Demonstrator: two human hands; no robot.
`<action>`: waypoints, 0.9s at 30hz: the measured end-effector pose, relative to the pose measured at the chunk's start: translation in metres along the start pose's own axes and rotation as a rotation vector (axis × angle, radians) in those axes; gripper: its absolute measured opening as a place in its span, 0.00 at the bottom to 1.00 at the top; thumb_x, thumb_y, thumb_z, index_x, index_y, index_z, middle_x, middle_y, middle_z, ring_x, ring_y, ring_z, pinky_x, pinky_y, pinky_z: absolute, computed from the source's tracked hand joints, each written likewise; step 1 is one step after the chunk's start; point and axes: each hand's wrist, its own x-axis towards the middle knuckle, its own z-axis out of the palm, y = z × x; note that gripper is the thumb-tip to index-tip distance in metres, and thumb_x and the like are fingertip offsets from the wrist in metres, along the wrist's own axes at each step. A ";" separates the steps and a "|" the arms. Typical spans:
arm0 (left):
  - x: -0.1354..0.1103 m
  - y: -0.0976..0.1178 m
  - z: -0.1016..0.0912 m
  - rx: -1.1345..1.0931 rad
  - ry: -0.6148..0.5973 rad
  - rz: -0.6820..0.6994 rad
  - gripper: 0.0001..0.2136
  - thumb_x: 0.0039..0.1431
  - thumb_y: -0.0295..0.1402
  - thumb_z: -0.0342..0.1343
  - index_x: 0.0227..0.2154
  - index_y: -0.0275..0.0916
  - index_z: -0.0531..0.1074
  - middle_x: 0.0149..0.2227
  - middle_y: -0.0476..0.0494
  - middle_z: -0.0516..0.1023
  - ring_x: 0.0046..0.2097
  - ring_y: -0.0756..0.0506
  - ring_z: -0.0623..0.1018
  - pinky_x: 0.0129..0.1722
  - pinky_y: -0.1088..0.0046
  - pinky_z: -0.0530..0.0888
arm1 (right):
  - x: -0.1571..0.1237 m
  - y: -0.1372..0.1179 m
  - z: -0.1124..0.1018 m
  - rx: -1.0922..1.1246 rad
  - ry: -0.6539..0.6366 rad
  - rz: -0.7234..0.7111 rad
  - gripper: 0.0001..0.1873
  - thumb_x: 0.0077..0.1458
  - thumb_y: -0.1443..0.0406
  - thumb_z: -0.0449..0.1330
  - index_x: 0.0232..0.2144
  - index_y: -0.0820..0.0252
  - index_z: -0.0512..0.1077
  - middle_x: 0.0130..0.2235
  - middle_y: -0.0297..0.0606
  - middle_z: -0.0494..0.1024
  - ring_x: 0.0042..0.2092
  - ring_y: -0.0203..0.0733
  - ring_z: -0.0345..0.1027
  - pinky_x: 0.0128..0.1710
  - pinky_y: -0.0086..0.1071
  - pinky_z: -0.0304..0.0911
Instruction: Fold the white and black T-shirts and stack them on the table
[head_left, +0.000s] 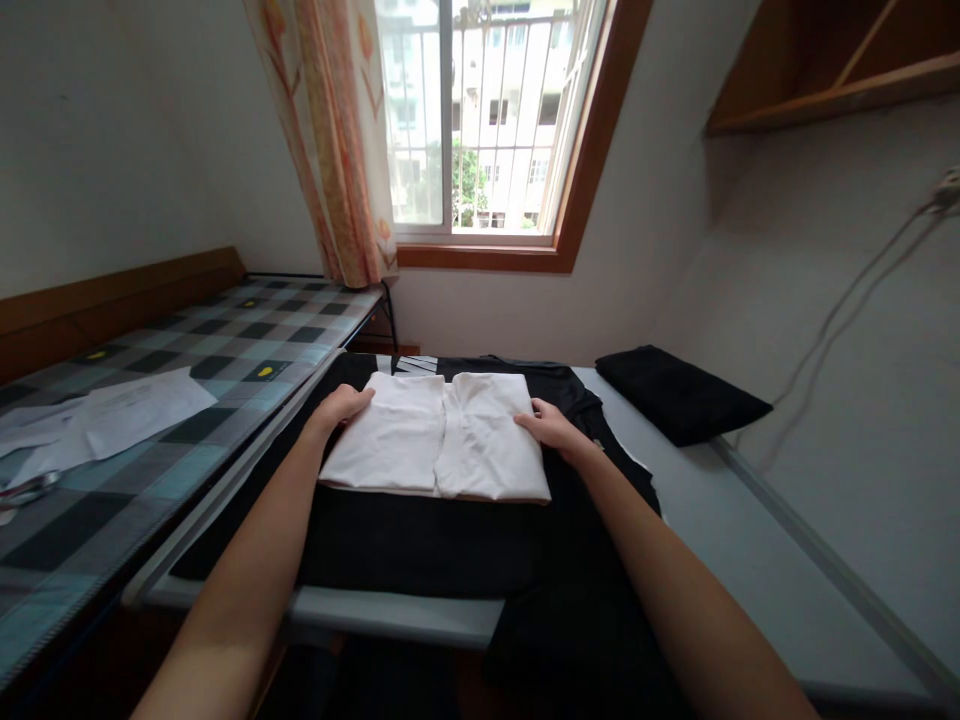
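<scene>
A white garment [390,435], folded to a flat rectangle with a seam down its middle, lies on spread black clothing [420,545]. My left hand [345,403] is closed on its far left edge, the thumb on top. At the right edge my right hand [551,428] pinches the same cloth between thumb and fingers. The fingers under the cloth are partly hidden on both sides. Beneath the black clothing is a pale table [397,615], whose front edge shows.
A folded black cloth [679,395] lies on the table's right side. To the left is a checked mattress [180,350] with paper sheets [139,415] and scissors-like metal [30,488] on it. Behind are a curtain [337,150] and a window [495,130]; cables [840,300] hang along the right wall.
</scene>
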 end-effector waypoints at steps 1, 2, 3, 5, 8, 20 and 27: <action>-0.001 0.000 -0.001 -0.063 -0.037 -0.003 0.13 0.46 0.43 0.57 0.23 0.36 0.71 0.19 0.45 0.71 0.26 0.41 0.75 0.21 0.72 0.67 | 0.001 0.001 0.000 -0.012 0.006 -0.009 0.14 0.51 0.68 0.61 0.41 0.64 0.72 0.41 0.45 0.79 0.38 0.41 0.72 0.35 0.29 0.67; -0.001 0.000 -0.001 -0.109 -0.068 -0.008 0.12 0.45 0.42 0.57 0.23 0.37 0.70 0.18 0.48 0.69 0.24 0.44 0.73 0.20 0.74 0.66 | 0.002 0.002 0.000 -0.013 0.007 -0.017 0.14 0.50 0.68 0.61 0.41 0.65 0.72 0.41 0.45 0.79 0.38 0.42 0.72 0.35 0.29 0.67; -0.002 0.001 -0.002 -0.143 -0.089 -0.005 0.11 0.43 0.41 0.57 0.23 0.37 0.69 0.18 0.50 0.67 0.23 0.46 0.71 0.19 0.75 0.64 | 0.004 0.003 0.000 -0.004 0.005 -0.022 0.14 0.49 0.68 0.61 0.41 0.65 0.72 0.41 0.45 0.79 0.37 0.42 0.72 0.35 0.29 0.67; -0.003 0.002 -0.001 -0.217 -0.084 0.061 0.10 0.40 0.38 0.58 0.21 0.37 0.68 0.18 0.52 0.66 0.23 0.48 0.69 0.18 0.77 0.62 | 0.006 0.004 -0.004 0.018 0.008 -0.032 0.16 0.48 0.68 0.60 0.42 0.65 0.72 0.39 0.44 0.79 0.36 0.42 0.72 0.33 0.30 0.67; -0.004 0.009 0.009 -0.362 -0.049 0.241 0.10 0.39 0.37 0.58 0.22 0.36 0.68 0.22 0.52 0.69 0.26 0.49 0.70 0.21 0.78 0.64 | 0.011 0.007 -0.017 0.020 0.083 -0.064 0.19 0.48 0.68 0.59 0.44 0.65 0.72 0.38 0.43 0.79 0.35 0.42 0.72 0.31 0.29 0.67; -0.015 0.038 0.048 -0.273 -0.224 0.383 0.28 0.47 0.31 0.55 0.55 0.37 0.65 0.39 0.43 0.74 0.30 0.50 0.74 0.25 0.77 0.72 | 0.003 0.031 -0.050 -0.757 0.539 -0.142 0.28 0.57 0.58 0.55 0.58 0.64 0.67 0.54 0.56 0.70 0.53 0.58 0.65 0.51 0.47 0.60; -0.028 0.044 0.058 0.007 -0.016 0.427 0.20 0.49 0.32 0.54 0.47 0.37 0.73 0.45 0.40 0.74 0.44 0.42 0.76 0.44 0.69 0.73 | -0.005 0.018 0.000 -1.017 0.125 -0.407 0.33 0.64 0.48 0.42 0.64 0.56 0.59 0.66 0.48 0.56 0.67 0.57 0.44 0.62 0.50 0.44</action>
